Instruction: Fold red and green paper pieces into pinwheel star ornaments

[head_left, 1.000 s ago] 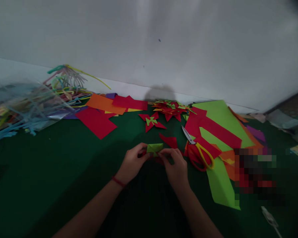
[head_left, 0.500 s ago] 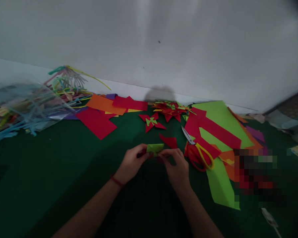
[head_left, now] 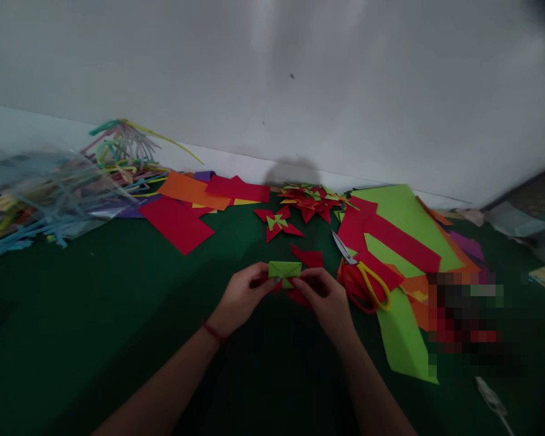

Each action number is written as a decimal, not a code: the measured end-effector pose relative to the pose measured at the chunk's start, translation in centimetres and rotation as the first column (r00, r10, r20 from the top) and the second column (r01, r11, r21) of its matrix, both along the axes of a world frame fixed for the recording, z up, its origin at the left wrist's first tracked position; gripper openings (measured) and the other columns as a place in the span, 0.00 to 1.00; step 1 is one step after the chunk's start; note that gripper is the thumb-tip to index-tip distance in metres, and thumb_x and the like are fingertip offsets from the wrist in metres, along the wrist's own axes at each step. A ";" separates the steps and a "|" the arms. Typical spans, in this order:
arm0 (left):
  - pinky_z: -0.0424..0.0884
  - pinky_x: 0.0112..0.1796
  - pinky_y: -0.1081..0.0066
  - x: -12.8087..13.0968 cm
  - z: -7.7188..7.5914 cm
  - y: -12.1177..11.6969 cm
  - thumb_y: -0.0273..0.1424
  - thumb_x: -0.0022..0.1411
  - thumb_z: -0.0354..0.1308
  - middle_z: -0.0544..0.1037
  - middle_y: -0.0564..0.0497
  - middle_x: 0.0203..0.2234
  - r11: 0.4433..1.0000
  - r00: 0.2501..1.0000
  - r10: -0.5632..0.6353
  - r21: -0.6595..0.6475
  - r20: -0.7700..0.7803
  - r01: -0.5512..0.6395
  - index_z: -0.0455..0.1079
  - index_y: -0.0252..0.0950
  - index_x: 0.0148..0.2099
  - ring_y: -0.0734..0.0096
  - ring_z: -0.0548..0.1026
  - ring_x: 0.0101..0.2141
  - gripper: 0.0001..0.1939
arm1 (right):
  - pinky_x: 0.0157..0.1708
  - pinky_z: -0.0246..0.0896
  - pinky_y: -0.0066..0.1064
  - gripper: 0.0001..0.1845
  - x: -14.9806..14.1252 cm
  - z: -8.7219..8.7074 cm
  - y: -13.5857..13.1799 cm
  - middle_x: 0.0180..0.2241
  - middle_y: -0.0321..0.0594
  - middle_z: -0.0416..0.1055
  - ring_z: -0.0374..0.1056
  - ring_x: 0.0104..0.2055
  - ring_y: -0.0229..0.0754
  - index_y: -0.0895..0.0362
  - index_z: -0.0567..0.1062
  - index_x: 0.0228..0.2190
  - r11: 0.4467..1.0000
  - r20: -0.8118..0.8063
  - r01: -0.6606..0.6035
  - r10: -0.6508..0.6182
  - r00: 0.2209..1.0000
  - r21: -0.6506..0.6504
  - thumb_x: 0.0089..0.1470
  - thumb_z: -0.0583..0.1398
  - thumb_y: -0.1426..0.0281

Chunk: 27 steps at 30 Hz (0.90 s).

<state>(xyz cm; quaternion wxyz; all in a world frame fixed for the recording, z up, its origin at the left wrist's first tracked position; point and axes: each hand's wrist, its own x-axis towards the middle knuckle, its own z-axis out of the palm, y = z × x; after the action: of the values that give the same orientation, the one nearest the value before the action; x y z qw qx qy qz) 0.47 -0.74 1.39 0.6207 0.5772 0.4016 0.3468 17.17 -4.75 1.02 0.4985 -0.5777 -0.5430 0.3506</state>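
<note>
A small folded paper piece (head_left: pixel 285 268), green on top with red parts below, is held between both hands above the green table (head_left: pixel 163 339). My left hand (head_left: pixel 245 295) pinches its left side, thumb on the green face. On the right edge, my right hand (head_left: pixel 324 297) grips with thumb and fingers. Just beyond lies a loose red paper piece (head_left: pixel 309 257). Farther back sits a red and green folded paper star (head_left: pixel 278 223). Scissors (head_left: pixel 363 275) with red and yellow handles rest right of my right hand, blades pointing away.
A heap of folded paper stars (head_left: pixel 311 201) stands by the wall. Red and orange sheets (head_left: pixel 177 227) lie at the left, green sheets (head_left: pixel 409 345) at the right. Pipe cleaners (head_left: pixel 127 151) and a clear plastic bag (head_left: pixel 59 188) fill the far left. A white cable (head_left: pixel 493 396) lies front right.
The folded paper has tipped so that more of its green face shows. My right thumb has shifted onto its right edge; my left hand has hardly moved.
</note>
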 end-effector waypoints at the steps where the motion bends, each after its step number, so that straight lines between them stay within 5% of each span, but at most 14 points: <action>1: 0.67 0.41 0.68 0.0 0.0 0.0 0.33 0.56 0.53 0.75 0.48 0.37 1.000 1.000 0.003 0.000 -0.008 -0.003 0.67 0.35 0.42 0.67 0.72 0.40 0.11 | 0.33 0.64 0.32 0.09 0.1 0.0 0.0 0.29 0.37 0.70 0.67 0.32 0.39 0.55 0.70 0.30 1.000 -0.002 -0.015 0.015 1.000 -0.021 0.47 0.60 0.64; 18: 0.68 0.40 0.67 -0.1 -0.3 -0.1 0.34 0.54 0.55 0.74 0.48 0.37 0.999 0.999 0.039 -0.005 -0.036 -0.039 0.68 0.35 0.41 0.66 0.72 0.38 0.13 | 0.31 0.63 0.30 0.12 -0.3 -0.4 0.0 0.28 0.37 0.69 0.66 0.31 0.39 0.55 0.70 0.30 0.997 0.034 0.066 -0.065 0.997 -0.028 0.44 0.61 0.62; 27: 0.68 0.36 0.69 -0.1 -0.2 -0.2 0.34 0.53 0.56 0.75 0.50 0.31 0.997 0.992 0.081 0.008 -0.102 -0.080 0.69 0.35 0.38 0.68 0.73 0.34 0.10 | 0.26 0.58 0.27 0.11 -0.2 0.1 -0.1 0.21 0.33 0.66 0.62 0.26 0.36 0.56 0.68 0.21 1.000 0.135 0.015 -0.012 0.991 -0.025 0.47 0.59 0.62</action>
<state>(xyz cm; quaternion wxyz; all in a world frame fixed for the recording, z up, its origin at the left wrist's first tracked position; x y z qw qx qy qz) 0.41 -0.92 1.22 0.5838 0.5787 0.4552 0.3422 16.97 -4.88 1.12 0.4553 -0.6102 -0.5670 0.3143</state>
